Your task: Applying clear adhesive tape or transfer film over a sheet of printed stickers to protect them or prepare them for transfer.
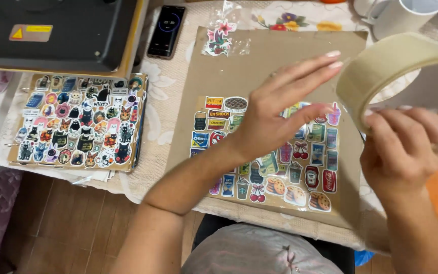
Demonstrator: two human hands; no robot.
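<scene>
Over the surface's (168,122) brown cardboard sheet (259,61), a beige tape roll (381,66) is clamped by the right hand (401,152); the left hand's (275,116) grip is spread apart.

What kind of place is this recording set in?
Probably a home craft desk for sticker making. Sticker sheets lie on brown cardboard, a black press-like machine sits at the back, and the hands hold a tape roll over a floral tablecloth.

Right hand (399,152) grips a tape roll (389,68), left hand (280,109) fingers its edge, above a sticker sheet (275,152) on cardboard (275,61).
</scene>
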